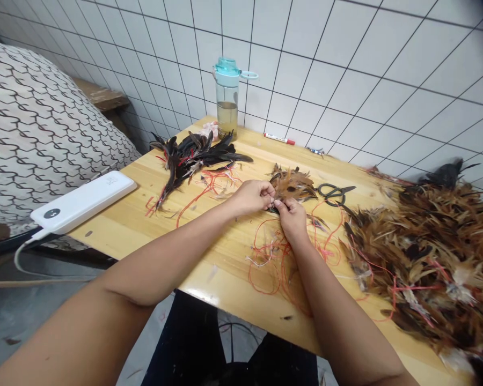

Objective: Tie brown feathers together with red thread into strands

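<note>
In the middle of the table, a small bunch of brown feathers [293, 185] fans out away from me. My left hand [253, 196] is closed in a pinch at the near, left end of the bunch. Right beside it, my right hand [292, 216] pinches the same end between thumb and fingers. The exact spot between the fingertips is too small to make out. Loose red string [279, 279] lies in loops under and around my right wrist. Black-handled scissors [335, 194] rest just to the right of the bunch.
A large pile of brown feathers [434, 252] covers the table's right side. Black feathers [193, 155] lie back left, near a water bottle [227, 99]. A red and white marker [279, 139] lies by the tiled wall. A white power bank [84, 201] sits at the left edge.
</note>
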Action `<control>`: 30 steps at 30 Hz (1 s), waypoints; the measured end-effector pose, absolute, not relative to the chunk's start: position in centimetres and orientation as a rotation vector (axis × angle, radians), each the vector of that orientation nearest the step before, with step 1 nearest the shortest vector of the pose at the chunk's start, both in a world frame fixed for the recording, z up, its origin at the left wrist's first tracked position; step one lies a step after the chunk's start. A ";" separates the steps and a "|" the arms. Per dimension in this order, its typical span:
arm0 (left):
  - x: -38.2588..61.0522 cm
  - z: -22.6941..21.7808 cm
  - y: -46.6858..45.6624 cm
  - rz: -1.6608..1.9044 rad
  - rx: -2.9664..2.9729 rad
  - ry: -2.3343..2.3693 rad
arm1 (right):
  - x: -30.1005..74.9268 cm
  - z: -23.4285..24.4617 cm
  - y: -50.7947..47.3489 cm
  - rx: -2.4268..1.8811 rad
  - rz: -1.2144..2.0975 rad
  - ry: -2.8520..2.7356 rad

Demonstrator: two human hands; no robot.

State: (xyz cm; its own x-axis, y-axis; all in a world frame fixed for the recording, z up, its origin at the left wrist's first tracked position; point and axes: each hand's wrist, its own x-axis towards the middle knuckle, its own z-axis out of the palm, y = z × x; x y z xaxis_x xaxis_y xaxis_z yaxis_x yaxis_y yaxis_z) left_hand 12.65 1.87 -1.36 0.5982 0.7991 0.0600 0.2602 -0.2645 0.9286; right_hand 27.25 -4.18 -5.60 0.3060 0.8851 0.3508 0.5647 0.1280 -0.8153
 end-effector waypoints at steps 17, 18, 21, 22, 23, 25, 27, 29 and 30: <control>12.8 -1.3 1.9 0.728 1.602 0.782 | 27.1 -5.4 -4.3 -1.547 0.391 -1.435; 12.7 -1.3 1.8 0.721 1.552 0.757 | 27.1 -5.4 -4.3 -1.537 0.390 -1.447; 12.6 -1.3 1.9 0.660 1.460 0.692 | 27.1 -5.5 -4.2 -1.501 0.393 -1.501; 12.5 -1.3 2.0 0.637 1.448 0.672 | 27.1 -5.5 -4.2 -1.489 0.400 -1.524; 12.4 -1.3 2.1 0.618 1.440 0.656 | 27.0 -5.5 -4.2 -1.478 0.408 -1.545; 12.3 -1.4 2.2 0.605 1.429 0.631 | 27.0 -5.6 -4.2 -1.471 0.420 -1.570; 12.3 -1.6 2.3 0.615 1.423 0.633 | 27.0 -5.6 -4.1 -1.484 0.426 -1.564; 12.4 -1.6 2.3 0.640 1.425 0.652 | 26.9 -5.6 -4.1 -1.497 0.431 -1.546; 12.4 -1.7 2.3 0.654 1.427 0.664 | 26.9 -5.6 -4.1 -1.497 0.434 -1.539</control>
